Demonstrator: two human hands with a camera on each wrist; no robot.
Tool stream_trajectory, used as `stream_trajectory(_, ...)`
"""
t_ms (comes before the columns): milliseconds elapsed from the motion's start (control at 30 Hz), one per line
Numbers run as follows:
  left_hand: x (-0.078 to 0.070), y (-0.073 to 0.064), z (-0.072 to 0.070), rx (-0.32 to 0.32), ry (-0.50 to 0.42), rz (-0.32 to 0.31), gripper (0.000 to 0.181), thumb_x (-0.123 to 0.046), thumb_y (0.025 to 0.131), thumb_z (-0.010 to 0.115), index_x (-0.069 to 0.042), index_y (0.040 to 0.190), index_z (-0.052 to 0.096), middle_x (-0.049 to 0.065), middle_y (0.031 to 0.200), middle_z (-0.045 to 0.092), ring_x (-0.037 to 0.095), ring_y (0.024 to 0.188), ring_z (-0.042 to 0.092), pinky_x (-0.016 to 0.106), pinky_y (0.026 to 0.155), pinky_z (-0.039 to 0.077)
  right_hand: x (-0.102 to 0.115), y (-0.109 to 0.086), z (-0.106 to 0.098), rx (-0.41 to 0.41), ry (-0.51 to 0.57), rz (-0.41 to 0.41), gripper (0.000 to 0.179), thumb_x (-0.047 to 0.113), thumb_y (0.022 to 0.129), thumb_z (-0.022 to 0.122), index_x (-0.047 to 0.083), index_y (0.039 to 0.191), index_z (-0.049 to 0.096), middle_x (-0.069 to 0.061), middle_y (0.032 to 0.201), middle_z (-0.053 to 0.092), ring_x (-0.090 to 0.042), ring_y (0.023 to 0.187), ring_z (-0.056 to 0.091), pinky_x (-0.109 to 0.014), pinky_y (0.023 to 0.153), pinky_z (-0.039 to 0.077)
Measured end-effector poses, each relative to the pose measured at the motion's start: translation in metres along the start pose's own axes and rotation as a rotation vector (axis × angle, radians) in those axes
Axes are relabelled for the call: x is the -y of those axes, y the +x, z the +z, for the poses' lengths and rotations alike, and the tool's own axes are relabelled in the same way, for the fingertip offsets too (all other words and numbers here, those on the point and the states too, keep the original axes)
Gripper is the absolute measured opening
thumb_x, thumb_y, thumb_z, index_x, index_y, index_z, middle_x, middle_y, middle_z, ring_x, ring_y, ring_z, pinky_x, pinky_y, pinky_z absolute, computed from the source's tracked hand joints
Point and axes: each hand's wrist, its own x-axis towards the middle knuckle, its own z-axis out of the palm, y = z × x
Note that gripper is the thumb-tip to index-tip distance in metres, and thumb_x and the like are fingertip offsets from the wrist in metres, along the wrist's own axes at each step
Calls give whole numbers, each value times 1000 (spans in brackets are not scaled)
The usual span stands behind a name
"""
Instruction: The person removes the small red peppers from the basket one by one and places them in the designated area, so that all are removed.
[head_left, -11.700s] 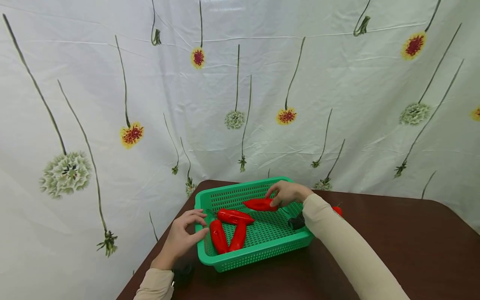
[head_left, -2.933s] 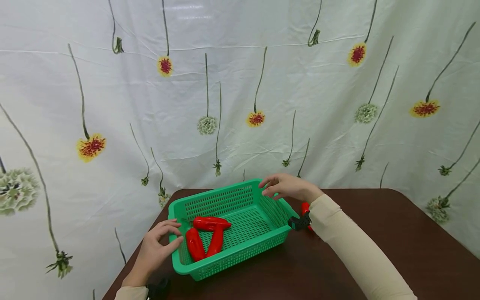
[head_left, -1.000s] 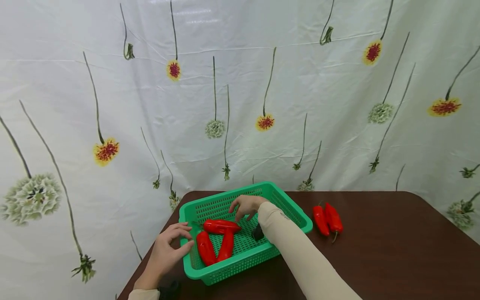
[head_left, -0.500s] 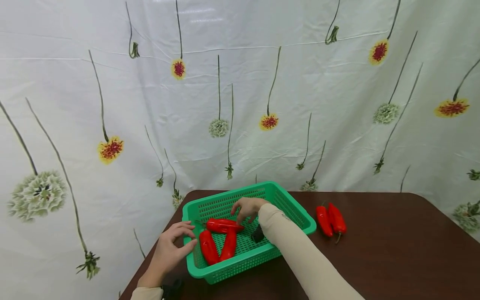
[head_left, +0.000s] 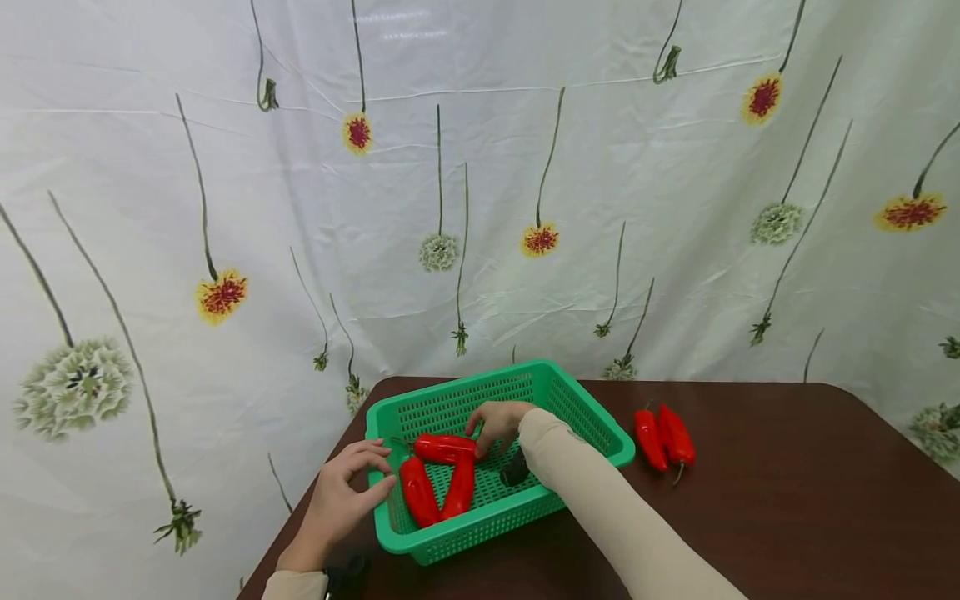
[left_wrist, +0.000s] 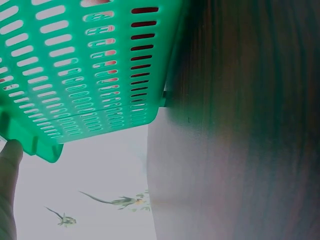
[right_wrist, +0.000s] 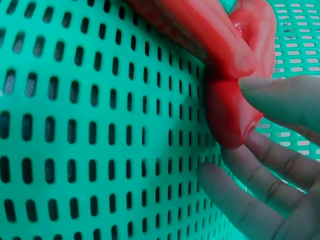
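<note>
Inside the green plastic basket [head_left: 517, 502], my right hand [head_left: 501, 423] pinches the tip of a red chili pepper [head_left: 441, 448] lying crosswise. In the right wrist view, the thumb presses that pepper's tip [right_wrist: 232, 112] from one side, with fingers behind it. Two more peppers lie below it in the basket, a left one [head_left: 418, 493] and a right one [head_left: 459, 487] whose upper end meets the crosswise one. My left hand [head_left: 337, 500] rests at the basket's left rim, fingers loosely bent and holding no pepper; one finger [left_wrist: 9, 160] shows at the rim.
Right of the basket, two red peppers [head_left: 650, 439] [head_left: 677, 435] lie side by side on the dark brown table [head_left: 787, 500]. A white flowered cloth [head_left: 480, 208] hangs behind the table. A black device [head_left: 514, 469] sits on my right wrist, low inside the basket.
Earlier my right hand held a pepper above the basket; two now lie on the table. It came back from the right side and took the crosswise pepper's tip. My left hand stayed at the rim.
</note>
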Motion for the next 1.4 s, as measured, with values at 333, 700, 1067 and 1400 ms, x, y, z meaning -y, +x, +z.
stream_trajectory(333,0,0,0,-2,-8,1,19,3,77,80,-13,83,72,12,108,72,0,113,58,17,88,52,0,2,2,21,3,-2,44,-3,87,71,4,129,60,-12,112,63,-25,100,65,-47,91,58)
stream_trajectory(700,-1,0,0,-3,-1,-14,18,2,78,80,-13,83,72,10,108,72,2,113,59,19,88,53,1,3,3,6,-87,-44,33,-5,88,69,2,120,64,-9,100,66,-17,82,62,-42,87,59)
stream_trajectory(1067,-3,-1,0,2,-14,-26,19,2,78,80,-15,83,72,9,108,72,1,114,58,20,90,53,1,3,4,-9,-99,-40,29,-6,87,70,3,114,66,-8,96,65,-16,77,61,-42,86,60)
stream_trajectory(1400,0,-1,0,-2,-11,-15,28,3,78,80,-23,83,71,8,108,72,2,114,59,19,89,53,4,0,1,-52,-137,-63,26,-5,88,69,3,112,69,-8,94,68,-15,75,60,-43,87,59)
